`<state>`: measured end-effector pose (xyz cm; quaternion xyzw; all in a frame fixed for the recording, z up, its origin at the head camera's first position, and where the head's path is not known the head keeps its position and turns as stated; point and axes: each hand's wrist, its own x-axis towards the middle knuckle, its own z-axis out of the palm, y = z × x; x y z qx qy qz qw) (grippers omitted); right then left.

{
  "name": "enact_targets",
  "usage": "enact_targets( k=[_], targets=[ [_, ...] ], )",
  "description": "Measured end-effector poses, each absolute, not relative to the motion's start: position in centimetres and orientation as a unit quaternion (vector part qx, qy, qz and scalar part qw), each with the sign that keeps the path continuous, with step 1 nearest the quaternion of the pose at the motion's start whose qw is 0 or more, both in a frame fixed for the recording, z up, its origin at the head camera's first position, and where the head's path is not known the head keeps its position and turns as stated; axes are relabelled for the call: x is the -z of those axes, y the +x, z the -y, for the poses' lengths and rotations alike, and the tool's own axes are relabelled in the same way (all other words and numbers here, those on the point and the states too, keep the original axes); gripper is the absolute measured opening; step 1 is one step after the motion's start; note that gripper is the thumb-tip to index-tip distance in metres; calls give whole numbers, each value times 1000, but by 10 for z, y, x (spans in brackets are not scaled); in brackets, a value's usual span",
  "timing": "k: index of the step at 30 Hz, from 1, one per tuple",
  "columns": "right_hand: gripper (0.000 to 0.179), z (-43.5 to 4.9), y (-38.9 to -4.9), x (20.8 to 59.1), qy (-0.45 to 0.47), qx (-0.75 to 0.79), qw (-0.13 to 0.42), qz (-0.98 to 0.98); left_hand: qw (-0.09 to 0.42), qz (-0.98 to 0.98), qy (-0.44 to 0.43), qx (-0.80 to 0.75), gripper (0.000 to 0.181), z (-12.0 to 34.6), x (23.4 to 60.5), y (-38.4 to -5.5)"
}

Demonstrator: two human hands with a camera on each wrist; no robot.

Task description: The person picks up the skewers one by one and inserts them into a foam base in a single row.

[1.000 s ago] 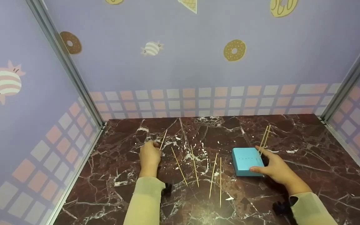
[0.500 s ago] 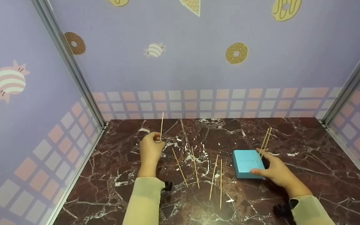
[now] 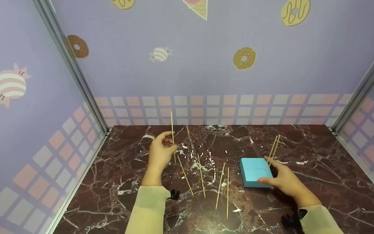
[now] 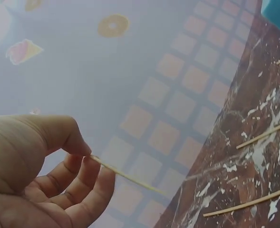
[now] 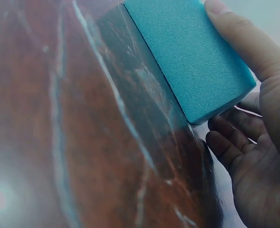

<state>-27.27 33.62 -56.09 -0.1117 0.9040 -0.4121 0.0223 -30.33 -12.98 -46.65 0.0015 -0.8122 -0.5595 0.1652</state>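
My left hand (image 3: 160, 154) pinches a thin wooden skewer (image 3: 172, 123) between thumb and fingers, above the tabletop. That skewer points nearly straight up in the head view; the left wrist view shows my left hand (image 4: 59, 171) with the thumb tip on it. At the right, my right hand (image 3: 286, 180) grips a blue block (image 3: 252, 177) resting on the table, thumb on its top near the right edge. Small dark marks run in a row across the block's top. Two skewers (image 3: 274, 148) stand at the block's right edge, leaning slightly right. Their lower ends are partly hidden by fingers.
Several skewers (image 3: 201, 177) lie spread on the dark red marbled table (image 3: 109, 201) between the hands. A patterned back wall (image 3: 187, 74) and side walls with metal corner posts (image 3: 76, 74) enclose the table.
My left hand has lifted the skewer from low over the table, turned it more upright and shifted slightly right. My right hand stays on the block.
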Motion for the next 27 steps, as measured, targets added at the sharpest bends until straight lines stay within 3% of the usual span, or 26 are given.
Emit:
enact_targets(
  k=[13,22,27],
  targets=[
    [106,-337,-271,563,-110,415,18,-903,107,764,-61,633,51,116,451,-292],
    [107,-337,-273,561,-111,423,32,-899,97,740,-102,658,61,111,447,-288],
    [106,-337,-273,560,-112,418,28,-901,97,735,-132,658,49,104,444,-284]
  ],
)
